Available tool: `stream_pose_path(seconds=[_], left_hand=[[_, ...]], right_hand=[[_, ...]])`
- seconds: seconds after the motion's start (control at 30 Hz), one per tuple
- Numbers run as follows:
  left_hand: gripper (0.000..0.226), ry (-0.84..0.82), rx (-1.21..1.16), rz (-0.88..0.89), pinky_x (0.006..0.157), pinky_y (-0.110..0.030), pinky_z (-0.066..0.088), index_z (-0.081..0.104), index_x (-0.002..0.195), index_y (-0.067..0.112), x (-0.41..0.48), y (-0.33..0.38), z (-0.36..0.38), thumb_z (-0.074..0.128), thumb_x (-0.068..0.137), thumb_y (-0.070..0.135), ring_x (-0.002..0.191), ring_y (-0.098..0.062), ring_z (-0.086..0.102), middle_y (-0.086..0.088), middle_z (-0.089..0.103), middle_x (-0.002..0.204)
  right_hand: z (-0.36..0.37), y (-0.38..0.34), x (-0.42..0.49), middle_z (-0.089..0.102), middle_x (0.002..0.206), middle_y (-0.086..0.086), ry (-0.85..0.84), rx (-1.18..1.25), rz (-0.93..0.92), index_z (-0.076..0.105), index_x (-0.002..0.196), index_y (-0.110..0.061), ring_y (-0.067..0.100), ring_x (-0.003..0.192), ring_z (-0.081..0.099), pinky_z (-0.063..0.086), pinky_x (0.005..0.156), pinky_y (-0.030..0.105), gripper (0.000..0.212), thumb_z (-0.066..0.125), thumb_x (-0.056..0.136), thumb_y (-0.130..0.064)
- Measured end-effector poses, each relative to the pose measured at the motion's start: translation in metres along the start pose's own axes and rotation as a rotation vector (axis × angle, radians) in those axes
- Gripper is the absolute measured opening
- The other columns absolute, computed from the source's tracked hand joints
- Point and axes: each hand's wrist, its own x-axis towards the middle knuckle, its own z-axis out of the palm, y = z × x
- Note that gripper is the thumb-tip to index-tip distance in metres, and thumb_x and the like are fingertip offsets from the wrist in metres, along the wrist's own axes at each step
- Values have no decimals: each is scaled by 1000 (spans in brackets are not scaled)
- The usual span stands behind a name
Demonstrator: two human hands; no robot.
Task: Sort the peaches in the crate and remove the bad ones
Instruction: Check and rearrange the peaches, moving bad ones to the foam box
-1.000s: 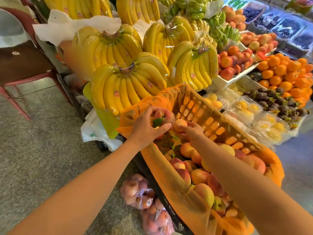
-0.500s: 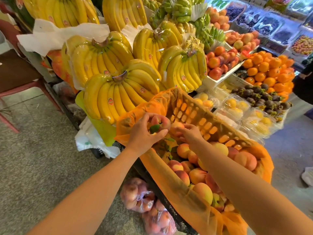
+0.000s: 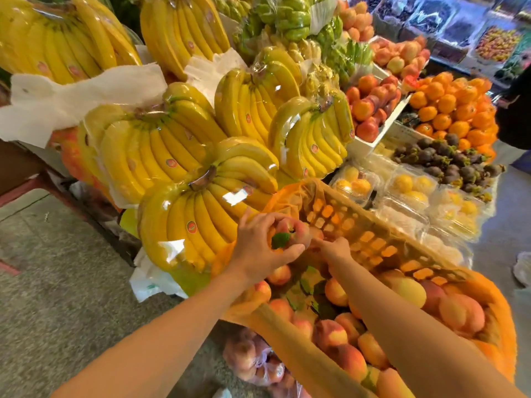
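Centre frame, left hand (image 3: pixel 264 244) curls round one pink-yellow round peach (image 3: pixel 296 229). Just beside it, right hand (image 3: pixel 334 249) over the orange slatted plastic crate (image 3: pixel 373 242), grip unclear.

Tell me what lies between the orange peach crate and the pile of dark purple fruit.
Clear plastic boxes of yellow fruit lie there, between the crate and the purple fruit, as the head view shows.
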Motion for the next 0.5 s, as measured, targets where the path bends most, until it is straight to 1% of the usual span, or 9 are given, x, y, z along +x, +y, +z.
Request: stream_pose_path(seconds=[0.07,0.1,0.13,0.2,0.27,0.33,0.4,0.43,0.5], left_hand=[[61,-27,-46,-12,118,-44,13,62,106,25,8,-6,-2,55,62,67,106,-8,54,11,61,106],[62,-47,-66,-19,117,-44,16,61,106,25,9,-6,-2,55,62,67,106,-7,52,11,61,106],[62,-67,-81,-29,114,-43,22,61,107,26,10,-6,-2,55,61,68,106,-7,49,12,60,107],[62,-96,-93,-46,104,-40,36,60,108,27,11,-5,-3,55,62,68,108,-9,46,14,59,108],[61,-102,-99,-53,98,-39,41,60,108,27,10,-4,-4,55,62,68,107,-8,45,19,55,104],[60,-95,-96,-52,102,-41,39,60,107,27,10,-3,-5,55,63,67,104,-5,45,20,55,102],[60,-84,-77,-46,104,-44,36,61,106,25,11,-4,-4,56,64,67,102,-5,46,16,57,101],[60,-76,-63,-40,104,-42,36,62,106,25,11,-4,-3,56,64,67,102,-7,47,14,58,102],[61,-67,-40,-39,104,-32,33,63,105,25,11,-6,-1,56,62,68,104,-12,51,11,61,103]], right_hand=[[10,0,8,58,97,10,44,25,50,50,108,-4,23,92,61,58,80,36,41,74,83,-24],[14,0,10,57,97,10,70,33,73,50,110,-4,25,93,61,57,84,38,40,73,84,-23],[18,0,12,59,100,12,92,32,86,52,113,-4,27,94,62,57,85,38,39,72,84,-23],[24,1,18,62,106,15,118,52,92,56,115,-4,28,94,64,57,84,39,37,70,85,-21],[30,0,23,62,108,14,148,71,103,54,112,-5,29,95,63,57,85,41,35,69,84,-20],[34,1,28,60,110,15,156,71,112,52,115,-6,31,98,62,57,86,41,35,66,85,-20],[35,1,28,60,112,15,146,84,124,53,121,-8,31,100,61,56,87,41,39,64,86,-22],[35,2,29,59,114,14,130,100,123,51,124,-9,31,101,61,56,88,42,43,64,85,-22],[33,6,27,58,117,12,63,148,125,45,130,-11,31,103,61,56,89,45,52,65,84,-23]])
